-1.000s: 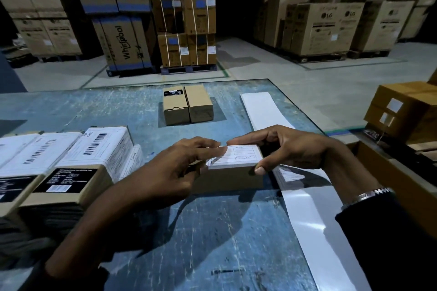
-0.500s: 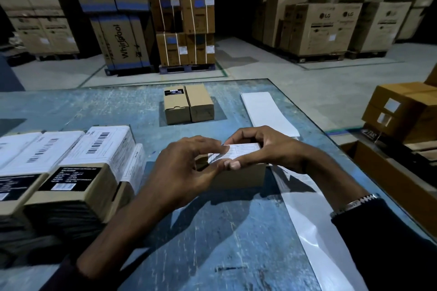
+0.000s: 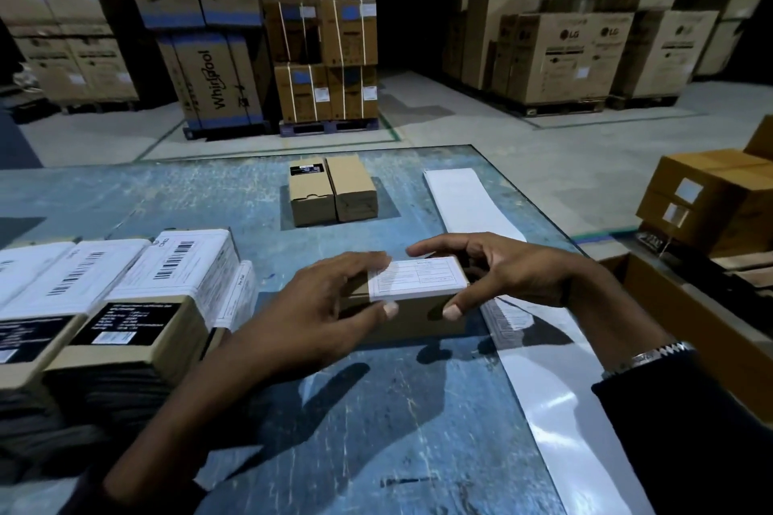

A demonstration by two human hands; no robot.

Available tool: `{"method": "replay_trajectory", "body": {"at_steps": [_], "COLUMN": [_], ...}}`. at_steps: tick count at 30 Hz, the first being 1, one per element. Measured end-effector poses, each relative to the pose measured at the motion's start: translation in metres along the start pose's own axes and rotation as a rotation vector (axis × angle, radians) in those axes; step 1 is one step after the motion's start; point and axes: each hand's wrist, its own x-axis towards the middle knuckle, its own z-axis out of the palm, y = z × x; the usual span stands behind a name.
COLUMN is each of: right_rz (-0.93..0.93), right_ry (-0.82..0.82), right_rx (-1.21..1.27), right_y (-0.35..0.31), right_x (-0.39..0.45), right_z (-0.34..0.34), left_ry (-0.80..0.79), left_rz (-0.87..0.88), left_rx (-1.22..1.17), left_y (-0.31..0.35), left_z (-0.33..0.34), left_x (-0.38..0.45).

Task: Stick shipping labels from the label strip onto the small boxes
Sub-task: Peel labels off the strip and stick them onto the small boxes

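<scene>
warehouse floor behind, stacked appliance cartons [image 3: 217, 84] far beyond both hands. worn blue table [image 3: 376, 410] under them.

label strip [image 3: 539, 380] runs along the table under and behind the right wrist, far end out past the right fingertips. labelled boxes [image 3: 138, 305] stacked just left of the left hand. two bare boxes [image 3: 332, 192] well ahead of both hands, touching each other.

small box [image 3: 401, 316] sits between the hands on the table. shipping label [image 3: 418, 278] lies on its top face, near edge looks to wrap slightly over the front lip.

left hand [image 3: 322, 305]: fingers laid over the box's left end, thumb on the front face, gripping it. right hand [image 3: 502, 276]: fingers curled, thumb tip on the front face below the label, index arched over the far edge; looks like a loose hold.

risks, as i judge them:
- label only tacked, not smoothed → corners lift or a bubble stays.
- right wrist drags the strip → next label shifts or creases.
- moving the box left could clip the stack.
</scene>
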Motion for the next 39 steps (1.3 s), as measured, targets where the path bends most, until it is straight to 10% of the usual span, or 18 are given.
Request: {"method": "replay_trajectory", "body": {"at_steps": [5, 15, 25, 39], "right_rz": [-0.029, -0.106, -0.18, -0.079], "right_ry": [0.098, 0.178, 0.149, 0.529], "right_rx": [-0.121, -0.023, 0.289, 0.572], "right_y": [-0.006, -0.002, -0.004, -0.005], "right_x": [-0.004, 0.001, 0.012, 0.028], "right_z": [0.004, 0.006, 0.023, 0.038], "left_ry": [0.079, -0.018, 0.269, 0.27], "left_rz": [0.025, -0.094, 0.056, 0.111], "left_rx": [0.415, 0.223, 0.418, 0.452], "left_y": [0.005, 0.002, 0.003, 0.0], "left_z": [0.009, -0.003, 0.005, 0.01], "left_x": [0.001, 0.002, -0.003, 0.001]}}
